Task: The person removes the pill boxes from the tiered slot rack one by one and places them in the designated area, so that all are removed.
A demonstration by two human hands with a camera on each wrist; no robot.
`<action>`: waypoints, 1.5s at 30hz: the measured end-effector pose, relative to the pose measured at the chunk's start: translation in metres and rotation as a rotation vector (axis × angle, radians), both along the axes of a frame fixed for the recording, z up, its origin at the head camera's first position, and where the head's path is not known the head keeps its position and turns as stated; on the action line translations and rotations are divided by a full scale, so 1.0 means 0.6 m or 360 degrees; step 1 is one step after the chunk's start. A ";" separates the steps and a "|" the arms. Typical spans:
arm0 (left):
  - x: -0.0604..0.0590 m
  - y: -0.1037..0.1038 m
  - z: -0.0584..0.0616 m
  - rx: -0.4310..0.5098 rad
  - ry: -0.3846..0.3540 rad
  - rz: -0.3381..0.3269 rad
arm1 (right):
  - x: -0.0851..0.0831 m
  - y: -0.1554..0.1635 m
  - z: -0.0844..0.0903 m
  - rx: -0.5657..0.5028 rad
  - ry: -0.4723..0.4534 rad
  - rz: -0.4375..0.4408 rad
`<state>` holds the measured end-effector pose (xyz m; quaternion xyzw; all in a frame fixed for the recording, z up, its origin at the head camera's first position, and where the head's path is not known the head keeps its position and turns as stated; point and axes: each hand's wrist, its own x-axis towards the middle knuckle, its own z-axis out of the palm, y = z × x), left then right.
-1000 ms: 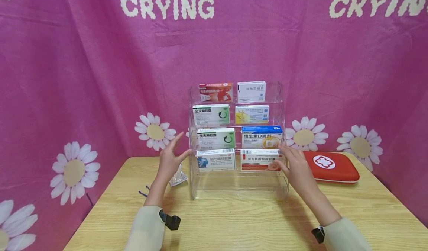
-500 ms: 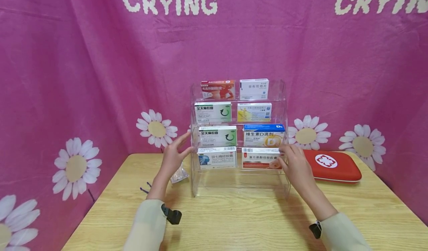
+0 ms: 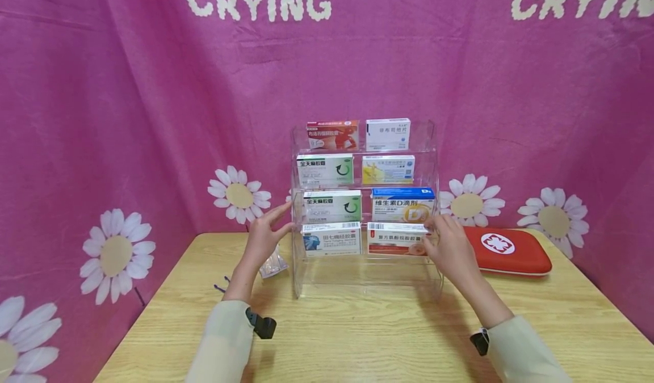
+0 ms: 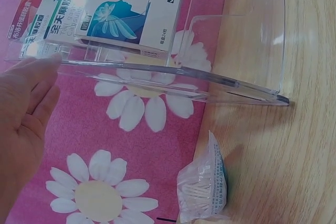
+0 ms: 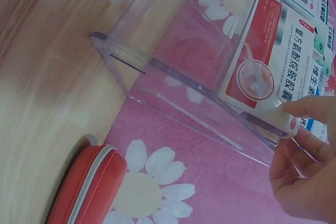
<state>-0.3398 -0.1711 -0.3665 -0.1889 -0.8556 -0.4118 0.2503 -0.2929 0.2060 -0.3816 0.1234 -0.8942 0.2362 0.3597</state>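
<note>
Two sleeved arms reached across a wooden tabletop (image 3: 357, 337) toward a clear plastic rack (image 3: 431, 161) of medicine boxes. The left hand (image 3: 263, 236) lay open, its straight fingers against the rack's left side wall at the level of the second shelf from the bottom. The right hand (image 3: 449, 247) was at the rack's right side, its fingers and thumb pinching the right end of the red-and-white box (image 3: 397, 239) on the lowest filled shelf; the right wrist view showed the thumb and fingertips (image 5: 304, 109) closed on that box's corner.

Beside the left forearm, a small clear packet (image 3: 273, 265) lay on the tabletop just left of the rack. A red zipped case (image 3: 511, 251) with a white emblem lay to the right, near the rack's foot.

The rack stood at the back of the tabletop, holding eight boxes in two columns over four shelves, among them a blue-topped box (image 3: 403, 206) directly above the pinched one and a blue-and-white box (image 3: 331, 239) beside it. A pink flowered cloth (image 3: 102, 116) hung behind.

The rack looked light, with open-fronted shelves. A box drawn out at an angle could catch the shelf lip, and a hard pull could shift or tip the rack if the left hand's brace gave way, spilling the boxes above.
</note>
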 end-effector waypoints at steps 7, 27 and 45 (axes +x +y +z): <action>0.003 -0.001 -0.001 -0.0005 0.0021 0.0024 | -0.003 -0.003 0.002 -0.0005 -0.0030 0.0020; 0.000 -0.002 -0.005 0.0034 -0.0012 -0.0048 | -0.009 0.004 0.003 -0.0022 0.0182 0.0157; 0.000 -0.008 0.008 -0.0004 -0.0108 -0.0064 | 0.014 0.001 0.041 -0.0147 0.0556 0.0276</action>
